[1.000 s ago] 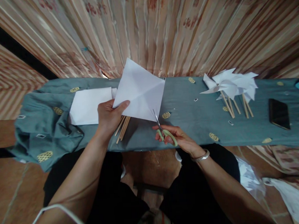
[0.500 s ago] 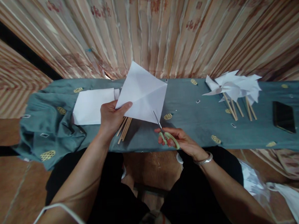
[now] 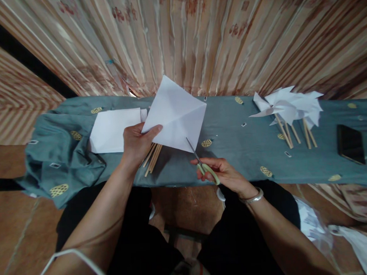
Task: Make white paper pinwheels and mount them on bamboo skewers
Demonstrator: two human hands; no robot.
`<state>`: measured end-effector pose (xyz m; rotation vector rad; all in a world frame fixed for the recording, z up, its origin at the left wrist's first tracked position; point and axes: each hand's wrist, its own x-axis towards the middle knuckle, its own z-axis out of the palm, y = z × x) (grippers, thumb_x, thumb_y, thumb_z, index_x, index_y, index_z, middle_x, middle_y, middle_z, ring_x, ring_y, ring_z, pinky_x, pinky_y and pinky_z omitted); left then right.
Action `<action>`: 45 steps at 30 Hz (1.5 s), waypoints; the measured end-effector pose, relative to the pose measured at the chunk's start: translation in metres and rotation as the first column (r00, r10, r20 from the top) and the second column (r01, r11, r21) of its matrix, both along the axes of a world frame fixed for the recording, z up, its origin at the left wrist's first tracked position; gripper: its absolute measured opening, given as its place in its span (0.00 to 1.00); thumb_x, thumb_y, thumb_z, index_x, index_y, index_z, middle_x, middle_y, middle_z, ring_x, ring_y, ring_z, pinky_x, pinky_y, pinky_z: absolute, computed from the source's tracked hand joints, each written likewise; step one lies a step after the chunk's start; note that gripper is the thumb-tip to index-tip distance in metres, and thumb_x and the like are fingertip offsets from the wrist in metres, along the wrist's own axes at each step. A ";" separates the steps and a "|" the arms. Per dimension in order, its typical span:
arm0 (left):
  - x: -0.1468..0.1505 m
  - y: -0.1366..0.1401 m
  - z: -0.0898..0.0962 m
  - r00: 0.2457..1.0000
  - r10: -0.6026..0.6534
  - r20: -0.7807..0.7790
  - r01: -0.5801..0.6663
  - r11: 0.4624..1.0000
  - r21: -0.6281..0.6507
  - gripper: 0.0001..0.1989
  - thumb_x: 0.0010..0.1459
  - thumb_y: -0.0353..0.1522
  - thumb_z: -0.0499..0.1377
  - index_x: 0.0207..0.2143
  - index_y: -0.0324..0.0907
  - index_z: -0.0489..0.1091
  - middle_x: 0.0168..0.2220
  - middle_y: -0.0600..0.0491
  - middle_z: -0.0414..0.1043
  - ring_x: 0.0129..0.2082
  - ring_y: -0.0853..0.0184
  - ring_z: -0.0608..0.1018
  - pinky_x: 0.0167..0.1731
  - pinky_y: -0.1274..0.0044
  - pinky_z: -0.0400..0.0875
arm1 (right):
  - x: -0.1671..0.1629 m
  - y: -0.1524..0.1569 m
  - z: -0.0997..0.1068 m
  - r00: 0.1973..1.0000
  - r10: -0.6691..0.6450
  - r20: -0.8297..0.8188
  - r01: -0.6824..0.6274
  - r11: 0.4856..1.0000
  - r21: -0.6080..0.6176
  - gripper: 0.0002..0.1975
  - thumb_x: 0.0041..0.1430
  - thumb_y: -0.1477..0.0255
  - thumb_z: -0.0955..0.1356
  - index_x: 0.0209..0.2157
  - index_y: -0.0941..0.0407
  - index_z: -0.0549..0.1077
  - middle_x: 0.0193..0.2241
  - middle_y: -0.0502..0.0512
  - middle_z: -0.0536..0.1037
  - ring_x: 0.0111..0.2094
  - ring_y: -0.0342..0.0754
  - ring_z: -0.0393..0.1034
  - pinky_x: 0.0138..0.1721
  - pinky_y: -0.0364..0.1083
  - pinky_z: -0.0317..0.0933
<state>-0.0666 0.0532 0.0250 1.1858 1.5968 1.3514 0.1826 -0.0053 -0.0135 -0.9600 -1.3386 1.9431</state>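
While the left hand (image 3: 138,142) keeps its grip pinched on one corner of a white paper (image 3: 177,113) above the cloth-covered worktop (image 3: 234,151), the right hand (image 3: 226,174) has its grip around green-handled scissors (image 3: 211,174), blades over the paper's near corner. Small pale patches (image 3: 244,124) on the cloth carry marks too small to read. Compared with half a second ago, the scissors' handles sit closer together; the paper has barely moved. Wooden sticks (image 3: 153,159) lie beside the left hand, pinwheels (image 3: 289,106) farther right.
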 end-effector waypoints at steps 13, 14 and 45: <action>0.001 -0.001 0.001 1.000 0.004 -0.020 -0.004 1.000 0.002 0.07 0.42 0.35 0.67 0.19 0.42 0.75 0.16 0.59 0.68 0.18 0.72 0.68 0.19 0.79 0.61 | -0.002 -0.001 -0.001 0.999 -0.038 0.013 0.039 0.999 -0.030 0.24 0.49 0.60 0.75 0.47 0.56 0.76 0.25 0.47 0.73 0.25 0.37 0.64 0.27 0.39 0.61; 0.001 0.000 0.001 1.000 0.005 -0.020 -0.005 1.000 0.005 0.07 0.42 0.35 0.67 0.19 0.42 0.75 0.16 0.59 0.68 0.18 0.72 0.68 0.19 0.79 0.61 | -0.002 -0.001 -0.002 0.999 -0.046 0.015 0.046 0.999 -0.028 0.24 0.49 0.60 0.75 0.46 0.56 0.76 0.25 0.47 0.73 0.25 0.37 0.64 0.27 0.39 0.61; 0.006 -0.004 -0.010 0.996 -0.089 -0.017 0.089 0.995 -0.037 0.11 0.43 0.38 0.67 0.22 0.39 0.76 0.16 0.59 0.68 0.17 0.72 0.68 0.19 0.79 0.62 | -0.007 0.002 -0.002 0.993 -0.107 0.042 0.106 0.994 0.005 0.23 0.47 0.59 0.75 0.43 0.56 0.77 0.25 0.48 0.76 0.21 0.37 0.61 0.24 0.40 0.58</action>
